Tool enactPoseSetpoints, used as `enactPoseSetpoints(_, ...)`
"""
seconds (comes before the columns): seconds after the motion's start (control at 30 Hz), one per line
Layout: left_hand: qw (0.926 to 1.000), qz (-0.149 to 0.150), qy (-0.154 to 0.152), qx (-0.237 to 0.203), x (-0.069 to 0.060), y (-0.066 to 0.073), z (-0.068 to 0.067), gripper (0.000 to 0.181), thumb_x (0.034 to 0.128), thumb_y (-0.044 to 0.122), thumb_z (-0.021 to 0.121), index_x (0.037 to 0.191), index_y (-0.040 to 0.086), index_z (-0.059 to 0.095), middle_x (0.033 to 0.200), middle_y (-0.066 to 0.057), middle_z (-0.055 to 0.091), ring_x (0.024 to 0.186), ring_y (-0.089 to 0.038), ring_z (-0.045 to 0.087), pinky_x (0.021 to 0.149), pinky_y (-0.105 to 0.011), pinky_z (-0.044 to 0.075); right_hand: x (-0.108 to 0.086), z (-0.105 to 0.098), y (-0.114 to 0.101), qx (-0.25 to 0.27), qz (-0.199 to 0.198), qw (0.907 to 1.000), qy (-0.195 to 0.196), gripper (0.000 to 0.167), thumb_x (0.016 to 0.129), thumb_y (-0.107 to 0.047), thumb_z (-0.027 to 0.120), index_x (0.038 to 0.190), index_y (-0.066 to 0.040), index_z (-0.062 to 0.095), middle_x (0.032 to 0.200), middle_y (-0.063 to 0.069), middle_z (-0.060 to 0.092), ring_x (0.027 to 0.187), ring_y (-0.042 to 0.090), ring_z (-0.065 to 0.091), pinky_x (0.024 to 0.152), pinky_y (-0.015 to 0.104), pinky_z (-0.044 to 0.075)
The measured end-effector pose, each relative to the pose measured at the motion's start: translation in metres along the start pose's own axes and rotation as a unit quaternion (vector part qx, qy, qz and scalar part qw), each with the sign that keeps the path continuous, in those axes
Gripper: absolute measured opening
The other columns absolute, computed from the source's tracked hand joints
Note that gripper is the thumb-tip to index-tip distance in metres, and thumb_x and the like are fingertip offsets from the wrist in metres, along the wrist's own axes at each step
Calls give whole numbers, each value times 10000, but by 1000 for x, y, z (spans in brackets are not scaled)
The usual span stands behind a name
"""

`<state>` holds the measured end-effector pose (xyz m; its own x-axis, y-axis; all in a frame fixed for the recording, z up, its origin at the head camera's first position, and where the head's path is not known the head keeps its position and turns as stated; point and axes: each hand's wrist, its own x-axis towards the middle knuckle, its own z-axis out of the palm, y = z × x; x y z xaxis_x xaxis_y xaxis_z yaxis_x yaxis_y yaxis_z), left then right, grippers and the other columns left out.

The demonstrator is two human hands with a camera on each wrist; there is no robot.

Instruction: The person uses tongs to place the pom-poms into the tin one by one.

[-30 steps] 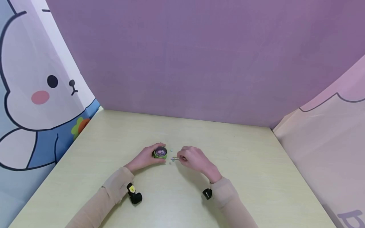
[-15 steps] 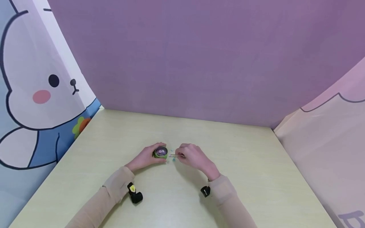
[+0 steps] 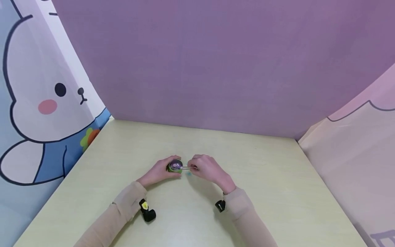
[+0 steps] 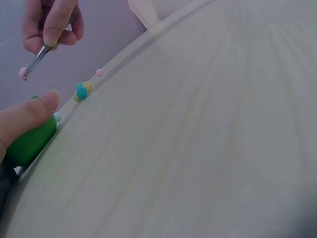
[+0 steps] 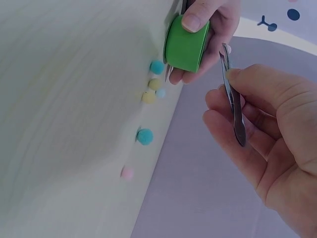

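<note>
My left hand (image 3: 158,171) grips a small round green container (image 5: 184,47) on the table, thumb on one side and fingers on the other. Purplish contents show inside its mouth in the head view. Between thumb and fingers, my right hand (image 3: 207,168) pinches metal tweezers (image 5: 231,87). A pale pink pom-pom (image 4: 23,73) sits at their tips. The head view has those tips at the container's rim; the left wrist view puts them above it. Beside the container lie several loose pom-poms, among them teal (image 5: 145,137), yellow (image 5: 148,97) and pink (image 5: 127,172) ones.
The pale wooden table (image 3: 172,216) carries everything. A purple backdrop (image 3: 197,68) rises behind it, with a cartoon-printed sheet (image 3: 27,75) at the left and a pinkish one (image 3: 358,154) at the right. Black wrist cameras (image 3: 149,215) hang below both cuffs.
The tweezers in my right hand have come up from the pom-poms on the table and moved left to the container's rim. My left hand keeps its hold on the container.
</note>
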<state>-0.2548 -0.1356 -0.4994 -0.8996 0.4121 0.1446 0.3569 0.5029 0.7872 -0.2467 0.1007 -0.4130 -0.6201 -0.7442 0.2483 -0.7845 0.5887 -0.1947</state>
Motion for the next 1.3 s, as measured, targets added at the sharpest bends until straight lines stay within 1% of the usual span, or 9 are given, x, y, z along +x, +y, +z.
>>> enactPoseSetpoints(0.13, 10000, -33, 13, -4, 0, -2, 0, 742, 794, 338, 831, 1430, 154, 497, 1320, -110, 645, 1189, -293, 629, 1064, -506, 488, 4, 1, -2, -14, -26, 10000, -71, 139, 885, -29, 664, 955, -94, 765, 888, 9, 731, 717, 73, 629, 595, 125, 475)
enactPoseSetpoints(0.27, 10000, -58, 11, -61, 0, -3, 0, 746, 792, 339, 833, 1433, 159, 494, 1344, -113, 631, 1213, -298, 617, 1078, -517, 474, 8, 2, -3, -40, -94, 9999, -82, 137, 887, -23, 661, 949, -90, 763, 888, 10, 729, 724, 80, 633, 596, 134, 477)
enactPoseSetpoints(0.5, 9999, -33, 5, -125, 1, -6, 0, 754, 796, 358, 828, 1438, 160, 487, 1366, -111, 619, 1230, -299, 607, 1086, -527, 464, 12, 2, -5, -55, -173, 9998, -88, 134, 883, -14, 659, 904, -113, 748, 850, -4, 710, 702, 59, 588, 586, 126, 439)
enactPoseSetpoints(0.7, 9998, -51, -12, -166, 1, -6, 0, 756, 796, 345, 829, 1443, 159, 483, 1398, -110, 596, 1261, -304, 588, 1103, -531, 448, 14, 3, -5, -50, -153, 9998, -152, 133, 883, -16, 659, 881, -122, 739, 834, -10, 700, 693, 50, 571, 579, 127, 426)
enactPoseSetpoints(1.0, 9997, -38, -59, -247, 1, -3, -2, 740, 802, 294, 829, 1439, 143, 484, 1398, -111, 596, 1272, -309, 580, 1116, -532, 437, 19, 3, -7, -98, -140, 9996, -216, 133, 873, -21, 667, 817, -137, 701, 805, -16, 683, 660, 31, 506, 559, 123, 394)
enactPoseSetpoints(1.3, 9997, -75, -82, -208, 0, -2, -2, 755, 798, 312, 831, 1446, 150, 478, 1410, -113, 587, 1268, -304, 583, 1113, -526, 441, 17, 2, -7, -35, -88, 9997, -237, 149, 862, -6, 664, 804, -140, 692, 790, -21, 668, 664, 29, 470, 566, 128, 366)
